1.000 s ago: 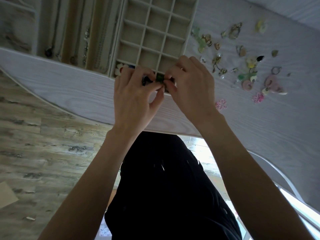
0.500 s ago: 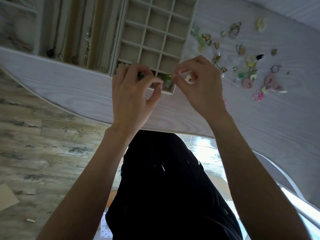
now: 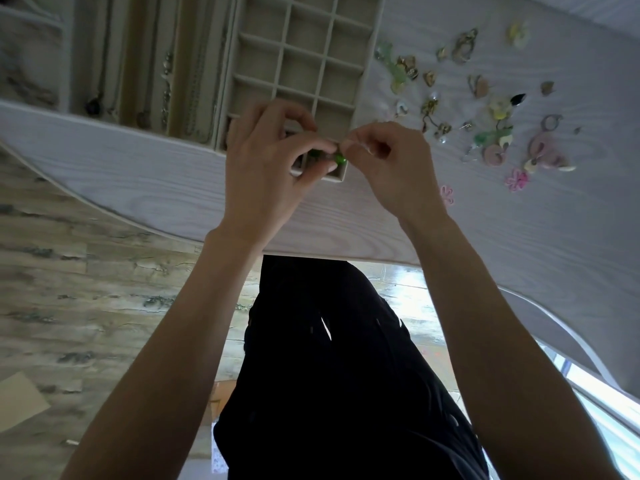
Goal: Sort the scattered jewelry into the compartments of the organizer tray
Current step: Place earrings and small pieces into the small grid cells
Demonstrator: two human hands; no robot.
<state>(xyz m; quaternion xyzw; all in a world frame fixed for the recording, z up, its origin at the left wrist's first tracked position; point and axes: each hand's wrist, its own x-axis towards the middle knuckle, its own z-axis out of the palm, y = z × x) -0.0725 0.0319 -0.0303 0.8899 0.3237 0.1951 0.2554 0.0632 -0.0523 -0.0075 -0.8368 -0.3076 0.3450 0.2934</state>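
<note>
A beige organizer tray [image 3: 301, 53] with a grid of small compartments lies on the white table, its near edge under my hands. My left hand [image 3: 266, 164] and my right hand [image 3: 391, 164] meet over the tray's nearest row and pinch a small green jewelry piece [image 3: 337, 158] between their fingertips. A second green bit [image 3: 314, 154] shows just left of it, behind my left fingers. Scattered jewelry [image 3: 485, 109] lies on the table to the right of the tray: gold, green, yellow and pink pieces. The tray's nearest compartments are mostly hidden by my hands.
A second tray [image 3: 152, 64] with long slots holding necklaces sits left of the grid tray. Two pink flower pieces [image 3: 516, 179] lie near my right wrist. The table's curved front edge [image 3: 138, 216] runs below my hands, with wooden floor beneath.
My hands parted briefly and have come back together, fingertips now meeting on the green piece over the tray's near right corner. The view has shifted slightly.
</note>
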